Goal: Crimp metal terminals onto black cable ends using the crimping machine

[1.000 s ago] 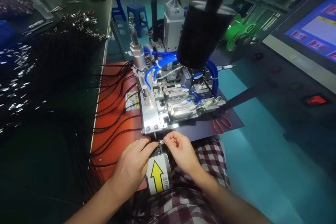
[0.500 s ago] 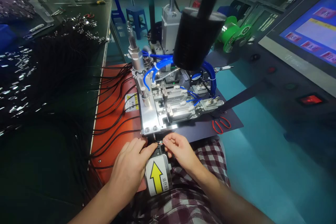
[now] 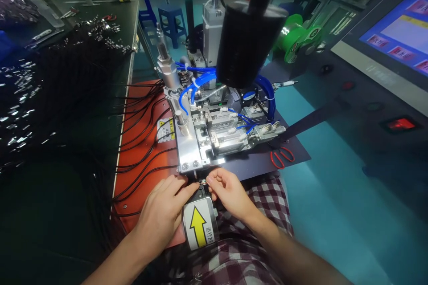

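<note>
Wires (image 3: 203,182), thin and multicoloured, at near edge of silver metal machine (image 3: 189,149). My right hand (image 3: 231,193) pinches them, thumb to forefinger; left hand (image 3: 162,205) loosely curled, thumb alongside, can't tell its grip.

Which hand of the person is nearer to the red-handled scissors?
The right hand: in the picture it is left of and below the scissors, not touching them. The left hand is farther left, beyond the right hand.
</note>
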`<state>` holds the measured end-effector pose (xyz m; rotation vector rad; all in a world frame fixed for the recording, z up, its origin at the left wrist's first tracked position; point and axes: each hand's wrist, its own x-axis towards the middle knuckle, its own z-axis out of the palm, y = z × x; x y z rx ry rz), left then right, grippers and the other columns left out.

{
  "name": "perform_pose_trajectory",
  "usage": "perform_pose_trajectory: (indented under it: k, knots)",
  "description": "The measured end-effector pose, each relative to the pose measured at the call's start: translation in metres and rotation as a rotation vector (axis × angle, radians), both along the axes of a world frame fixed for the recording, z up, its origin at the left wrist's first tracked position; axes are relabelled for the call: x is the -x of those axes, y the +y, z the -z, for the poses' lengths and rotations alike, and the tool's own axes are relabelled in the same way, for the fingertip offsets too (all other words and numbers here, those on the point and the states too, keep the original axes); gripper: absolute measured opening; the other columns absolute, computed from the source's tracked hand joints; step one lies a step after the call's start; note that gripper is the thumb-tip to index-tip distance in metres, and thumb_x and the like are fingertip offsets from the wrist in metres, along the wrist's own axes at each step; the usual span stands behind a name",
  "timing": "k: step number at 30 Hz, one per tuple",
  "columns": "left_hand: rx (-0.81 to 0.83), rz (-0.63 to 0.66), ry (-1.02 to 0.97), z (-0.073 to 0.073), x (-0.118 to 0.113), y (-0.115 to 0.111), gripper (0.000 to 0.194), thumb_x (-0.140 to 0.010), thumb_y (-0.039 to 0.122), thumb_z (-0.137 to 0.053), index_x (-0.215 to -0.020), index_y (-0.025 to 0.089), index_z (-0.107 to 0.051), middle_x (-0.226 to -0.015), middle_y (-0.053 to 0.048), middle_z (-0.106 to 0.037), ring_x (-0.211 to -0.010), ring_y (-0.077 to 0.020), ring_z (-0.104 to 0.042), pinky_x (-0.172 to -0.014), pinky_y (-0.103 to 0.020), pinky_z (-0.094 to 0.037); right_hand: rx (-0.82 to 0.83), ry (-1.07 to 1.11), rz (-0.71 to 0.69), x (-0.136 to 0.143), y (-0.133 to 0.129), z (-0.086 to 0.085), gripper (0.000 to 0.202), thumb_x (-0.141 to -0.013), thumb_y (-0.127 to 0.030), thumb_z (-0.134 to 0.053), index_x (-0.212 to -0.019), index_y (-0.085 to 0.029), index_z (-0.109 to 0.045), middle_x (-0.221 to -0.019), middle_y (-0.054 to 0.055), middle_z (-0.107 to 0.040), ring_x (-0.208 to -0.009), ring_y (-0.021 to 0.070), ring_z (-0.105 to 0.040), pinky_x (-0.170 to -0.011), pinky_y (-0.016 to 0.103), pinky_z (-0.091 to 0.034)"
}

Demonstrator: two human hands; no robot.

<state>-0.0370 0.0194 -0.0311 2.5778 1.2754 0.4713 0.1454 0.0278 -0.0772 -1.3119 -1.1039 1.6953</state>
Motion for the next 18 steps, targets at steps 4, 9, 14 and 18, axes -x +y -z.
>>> perform_pose_trajectory:
  k: [4,9,14,18]
  knots:
    - [0.028,0.002,-0.031,0.0002,-0.0007,0.0014,0.035,-0.084,0.004,-0.037,-0.105,0.013,-0.063,-0.094,-0.012,-0.060,-0.083,-0.0230,-0.054,-0.068,-0.036,-0.050,0.009,0.017,0.000,-0.0008,-0.0001,-0.0012,0.021,-0.084,-0.035,-0.053,-0.074,-0.017,-0.048,-0.062,-0.005,-0.051,-0.048,0.0077,-0.048,-0.050,0.022,-0.038]
    - [0.072,0.002,-0.055,-0.0014,-0.0008,0.0014,0.035,-0.084,0.003,-0.036,-0.105,0.013,-0.063,-0.095,-0.011,-0.060,-0.085,-0.0215,-0.054,-0.070,-0.034,-0.050,0.024,0.057,0.000,-0.0005,-0.0003,-0.0015,0.022,-0.083,-0.036,-0.054,-0.074,-0.017,-0.049,-0.061,-0.005,-0.051,-0.047,0.0078,-0.048,-0.050,0.022,-0.038]
    - [0.090,-0.008,-0.070,-0.0012,0.0006,0.0021,0.036,-0.083,0.003,-0.036,-0.106,0.014,-0.062,-0.097,-0.010,-0.058,-0.087,-0.0204,-0.053,-0.072,-0.032,-0.049,0.043,0.076,0.004,0.0000,0.0007,-0.0001,0.023,-0.082,-0.038,-0.055,-0.073,-0.017,-0.049,-0.061,-0.005,-0.051,-0.046,0.0080,-0.048,-0.049,0.023,-0.037]
    - [0.016,-0.024,-0.002,-0.0016,-0.0005,-0.0005,0.035,-0.085,0.005,-0.037,-0.105,0.016,-0.063,-0.094,-0.010,-0.057,-0.085,-0.0217,-0.053,-0.068,-0.033,-0.048,0.062,0.100,0.005,0.0004,0.0026,-0.0001,0.024,-0.081,-0.038,-0.057,-0.072,-0.016,-0.050,-0.059,-0.005,-0.051,-0.046,0.0077,-0.046,-0.049,0.023,-0.036]
